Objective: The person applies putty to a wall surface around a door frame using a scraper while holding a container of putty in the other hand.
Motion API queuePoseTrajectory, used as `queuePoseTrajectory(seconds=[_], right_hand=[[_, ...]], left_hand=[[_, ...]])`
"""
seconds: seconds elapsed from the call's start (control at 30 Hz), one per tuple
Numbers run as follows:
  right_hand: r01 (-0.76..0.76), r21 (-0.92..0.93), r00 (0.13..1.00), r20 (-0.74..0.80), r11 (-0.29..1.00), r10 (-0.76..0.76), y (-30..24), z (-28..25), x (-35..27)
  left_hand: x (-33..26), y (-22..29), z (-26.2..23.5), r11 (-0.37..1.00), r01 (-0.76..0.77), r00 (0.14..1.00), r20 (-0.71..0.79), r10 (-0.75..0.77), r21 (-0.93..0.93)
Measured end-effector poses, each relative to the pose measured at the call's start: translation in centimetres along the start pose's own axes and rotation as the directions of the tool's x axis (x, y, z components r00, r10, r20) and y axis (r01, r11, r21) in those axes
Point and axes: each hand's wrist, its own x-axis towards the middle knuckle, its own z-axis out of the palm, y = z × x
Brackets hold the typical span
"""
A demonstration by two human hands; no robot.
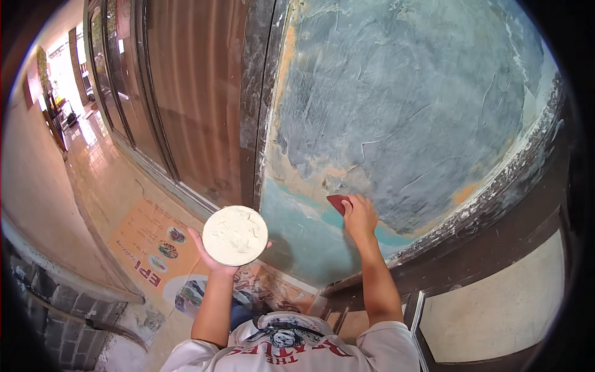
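My left hand (214, 261) is wrapped round the underside of a round tub (235, 235) that is filled to the rim with off-white paste, its surface uneven and ridged. In my right hand (361, 217) is a small, flat, dark red scraper (338, 203), pinched between fingers and thumb. Its blade lies at the wall (403, 118), by a rough, chipped spot (334, 184) near the lower edge of the grey-blue coating. Bare turquoise paint (297, 217) and tan streaks show around that edge.
Left of the wall stands a brown door (195, 93) in a dark frame. A printed orange banner (149, 242) covers part of the floor. Dark, paint-spattered wooden trim (496, 192) borders the wall on the right, above a pale framed panel (496, 304). Grey blocks (68, 328) lie at lower left.
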Motion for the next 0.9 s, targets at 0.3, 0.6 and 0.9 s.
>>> queuePoseTrajectory(seconds=[0.3,0.6,0.9], right_hand=[[0.050,0.045,0.996,0.066,0.998,-0.053,0.5,1.0,-0.1],[0.047,0.024,0.998,0.030,0.999,-0.048,-0.1,-0.7,0.3],[0.040,0.001,0.997,-0.062,0.999,-0.039,-1.0,-1.3,1.1]], left_hand=[[0.1,0.1,-0.1,1.000,-0.010,1.000,-0.012,0.010,-0.008],[-0.1,0.2,0.2,0.999,-0.004,0.998,-0.068,0.000,-0.052],[-0.3,0.0,0.1,1.000,-0.029,0.999,-0.037,0.029,0.000]])
